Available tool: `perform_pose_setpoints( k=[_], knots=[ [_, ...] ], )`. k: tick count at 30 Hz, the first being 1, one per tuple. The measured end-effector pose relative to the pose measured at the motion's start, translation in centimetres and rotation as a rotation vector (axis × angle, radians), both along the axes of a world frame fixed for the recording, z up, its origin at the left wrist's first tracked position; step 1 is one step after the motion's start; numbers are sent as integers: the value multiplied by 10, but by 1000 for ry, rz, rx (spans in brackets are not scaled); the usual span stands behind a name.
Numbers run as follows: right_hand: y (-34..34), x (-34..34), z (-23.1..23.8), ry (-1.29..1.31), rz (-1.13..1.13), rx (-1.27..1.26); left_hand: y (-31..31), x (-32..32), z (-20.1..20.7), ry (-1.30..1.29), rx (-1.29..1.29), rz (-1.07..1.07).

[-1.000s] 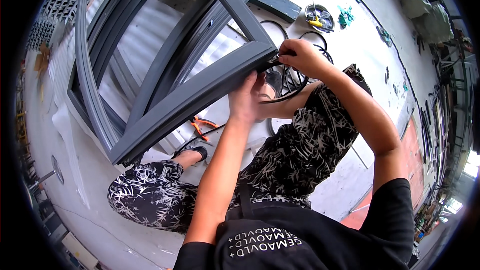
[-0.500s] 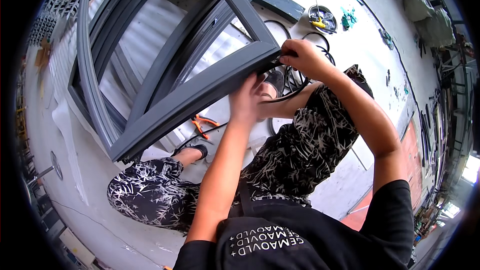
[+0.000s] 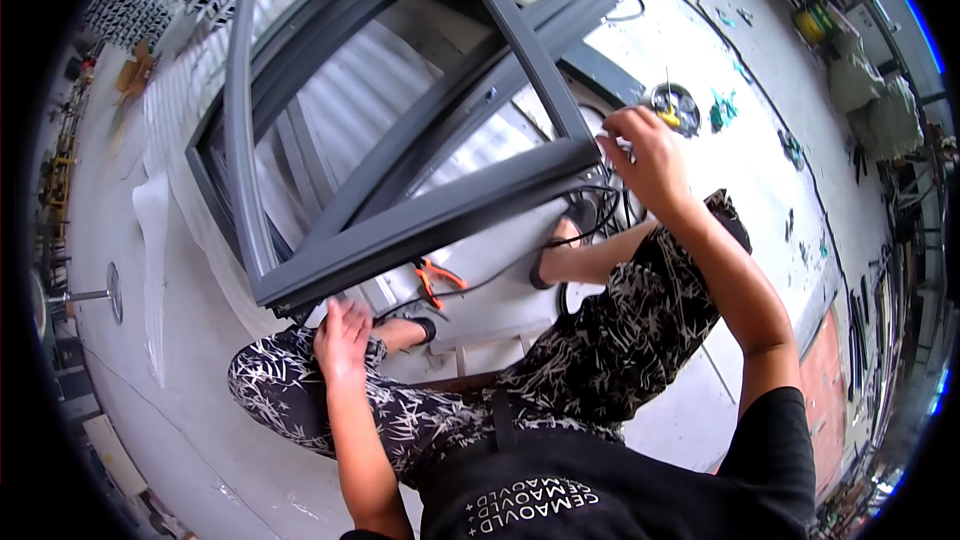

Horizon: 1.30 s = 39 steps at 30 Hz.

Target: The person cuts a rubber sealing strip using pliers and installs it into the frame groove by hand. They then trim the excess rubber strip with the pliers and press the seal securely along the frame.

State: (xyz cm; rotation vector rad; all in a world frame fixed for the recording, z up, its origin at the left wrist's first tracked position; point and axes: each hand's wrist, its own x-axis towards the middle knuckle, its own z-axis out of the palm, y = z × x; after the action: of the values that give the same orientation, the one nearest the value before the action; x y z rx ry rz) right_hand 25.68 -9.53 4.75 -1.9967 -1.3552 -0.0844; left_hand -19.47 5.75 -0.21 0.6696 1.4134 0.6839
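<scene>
A dark grey rectangular frame (image 3: pixel 430 202) with mitred corners is tilted in front of me, its near bar running above my legs. My right hand (image 3: pixel 648 162) is at the frame's right corner, fingers bent and thumb apart from them; whether it touches the corner is unclear. At the lower left corner, just below the bar, is my left hand (image 3: pixel 345 338), its fingers smeared by motion. A thin black cord or strip (image 3: pixel 480 283) trails from the dark loops (image 3: pixel 607 202) under the right corner toward the left foot.
Orange-handled pliers (image 3: pixel 432 280) lie on the floor between my feet. More grey frame bars (image 3: pixel 400 130) are stacked behind. A round container (image 3: pixel 675 108) holding a yellow-handled tool stands beyond the right hand. Green scraps (image 3: pixel 724 110) litter the pale floor, and a cardboard piece (image 3: pixel 135 72) lies far left.
My left hand has moved from under the frame's right part to its lower left corner. My right hand's fingers have loosened at the right corner. The frame appears lower and farther right in view.
</scene>
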Motion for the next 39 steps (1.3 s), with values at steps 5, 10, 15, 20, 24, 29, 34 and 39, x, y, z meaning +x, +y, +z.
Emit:
perform_pose_setpoints(
  k=[5, 10, 15, 20, 24, 29, 34, 39],
  knots=[
    [59, -34, 17, -246, 485, -55, -15, 36, 55, 295, 841, -45],
    [76, -48, -13, -245, 450, -123, 20, 103, 47, 913, 1536, -351],
    [44, -108, -6, -344, 306, -413, 27, 74, 23, 1047, 1668, -280],
    [35, -187, 17, -151, 300, -413, 67, 21, 33, 880, 1748, -329],
    [65, -236, 21, -75, 270, -432, 128, -9, 31, 878, 1739, -379],
    [128, -300, 24, 28, 408, -403, 200, -68, 27, 1156, 1586, -150],
    [157, -282, 19, 60, 606, -275, 176, -66, 17, 1213, 964, -1],
    [207, -142, 12, -258, 706, -65, 111, -17, 9, 823, 889, -12]
  ],
)
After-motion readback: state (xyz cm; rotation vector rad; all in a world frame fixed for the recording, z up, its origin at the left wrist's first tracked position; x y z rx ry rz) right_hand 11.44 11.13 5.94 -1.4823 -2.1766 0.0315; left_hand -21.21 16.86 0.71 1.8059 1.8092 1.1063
